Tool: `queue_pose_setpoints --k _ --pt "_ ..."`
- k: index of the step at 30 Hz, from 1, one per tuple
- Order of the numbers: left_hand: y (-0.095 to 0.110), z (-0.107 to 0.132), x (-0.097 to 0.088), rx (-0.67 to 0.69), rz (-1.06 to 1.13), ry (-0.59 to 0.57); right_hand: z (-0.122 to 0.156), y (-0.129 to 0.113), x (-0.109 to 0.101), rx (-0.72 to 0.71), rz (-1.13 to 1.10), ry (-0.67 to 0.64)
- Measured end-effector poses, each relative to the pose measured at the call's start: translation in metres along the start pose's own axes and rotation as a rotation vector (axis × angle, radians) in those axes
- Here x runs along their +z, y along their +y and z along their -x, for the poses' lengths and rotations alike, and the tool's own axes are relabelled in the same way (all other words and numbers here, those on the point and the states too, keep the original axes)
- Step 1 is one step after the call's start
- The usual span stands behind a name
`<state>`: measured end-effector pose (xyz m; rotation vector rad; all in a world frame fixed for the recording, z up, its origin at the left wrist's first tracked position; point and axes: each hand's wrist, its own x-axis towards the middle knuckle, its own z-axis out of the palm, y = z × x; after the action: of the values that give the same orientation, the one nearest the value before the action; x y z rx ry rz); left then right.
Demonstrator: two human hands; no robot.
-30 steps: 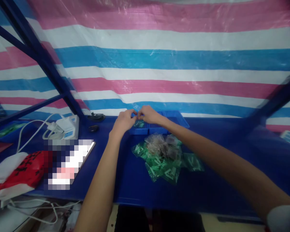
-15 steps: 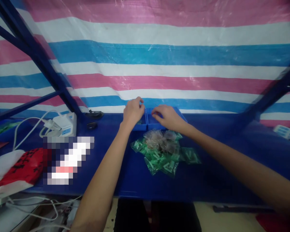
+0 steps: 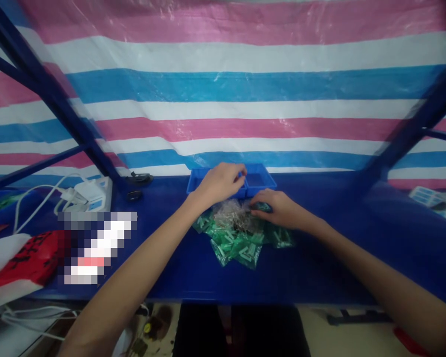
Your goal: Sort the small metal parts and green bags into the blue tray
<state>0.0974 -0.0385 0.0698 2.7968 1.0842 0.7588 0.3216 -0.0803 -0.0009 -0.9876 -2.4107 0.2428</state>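
Observation:
A heap of small green and clear plastic packets point(image 3: 238, 238) lies on the blue table point(image 3: 319, 258). Behind it stand small blue trays point(image 3: 262, 176) side by side. My left hand point(image 3: 221, 182) hovers over the trays' front rim with its fingers curled together at the tips; what they pinch is too small to name. My right hand point(image 3: 275, 208) rests on the right top of the heap, fingers bent down onto a packet.
At the left are a white power strip with cables point(image 3: 89, 193), a red and white bag point(image 3: 18, 263) and a blurred-out flat item point(image 3: 96, 245). A striped tarpaulin point(image 3: 223, 99) closes the back. Dark blue frame bars point(image 3: 52, 94) slant at both sides.
My hands parted from each other above the trays. The right one dropped down onto the packet heap; the left one moved right along the trays' rim.

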Motion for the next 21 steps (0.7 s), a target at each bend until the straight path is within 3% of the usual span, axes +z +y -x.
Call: queue_pose_setpoints --k 4,8,18,21 --pt "-0.003 0.024 0.0 0.04 0.032 0.062 0.001 -0.003 0.001 -0.012 0.036 -0.034" --pt "-0.006 0.042 0.01 -0.015 0.024 0.111 0.002 -0.005 0.004 0.001 0.064 -0.011" --pt "-0.014 0.071 0.035 0.057 0.13 0.192 -0.009 -0.018 0.005 0.022 0.222 0.202" --pt "-0.014 0.074 0.038 0.064 0.131 0.221 -0.019 -0.028 0.007 0.044 0.161 0.257"
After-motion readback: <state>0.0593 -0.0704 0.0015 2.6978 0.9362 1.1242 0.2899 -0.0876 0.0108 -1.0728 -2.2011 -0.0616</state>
